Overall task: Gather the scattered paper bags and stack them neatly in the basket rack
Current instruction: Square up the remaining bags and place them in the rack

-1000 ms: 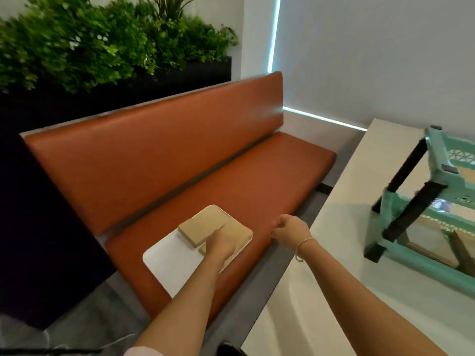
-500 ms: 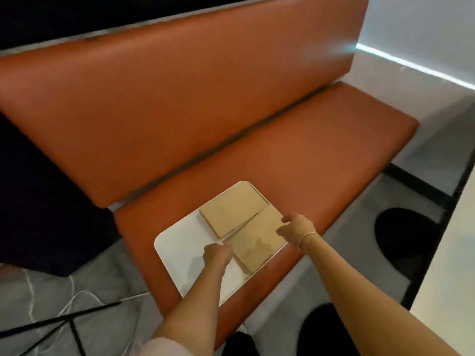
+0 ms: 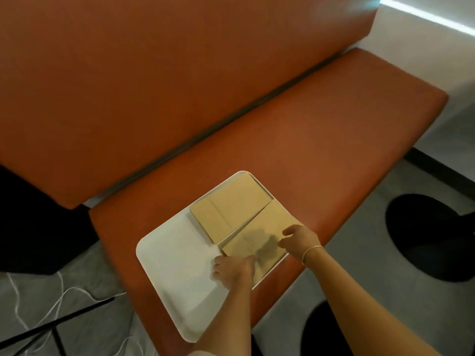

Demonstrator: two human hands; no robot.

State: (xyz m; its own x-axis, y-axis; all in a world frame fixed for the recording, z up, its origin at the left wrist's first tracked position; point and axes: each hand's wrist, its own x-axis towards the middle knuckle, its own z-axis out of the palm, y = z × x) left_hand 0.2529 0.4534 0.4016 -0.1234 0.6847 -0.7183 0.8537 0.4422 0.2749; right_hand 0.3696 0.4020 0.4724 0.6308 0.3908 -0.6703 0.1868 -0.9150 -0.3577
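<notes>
An orange bench [image 3: 295, 150] stands before us, and on its seat lies a white tray [image 3: 174, 265] with two flat paper bags. Our left hand [image 3: 232, 271] and right hand [image 3: 299, 240] pinch the near bag [image 3: 257, 240] at its near and right edges; the far bag [image 3: 231, 204] lies untouched beside it. We think the thin bag may bend or slip, and the basket rack is not in view.

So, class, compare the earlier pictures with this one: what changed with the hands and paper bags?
The right hand reached from beside the tray to the nearer bag; the left hand shifted to that bag's near edge. Both bags stayed flat on the white tray, on the bench.
</notes>
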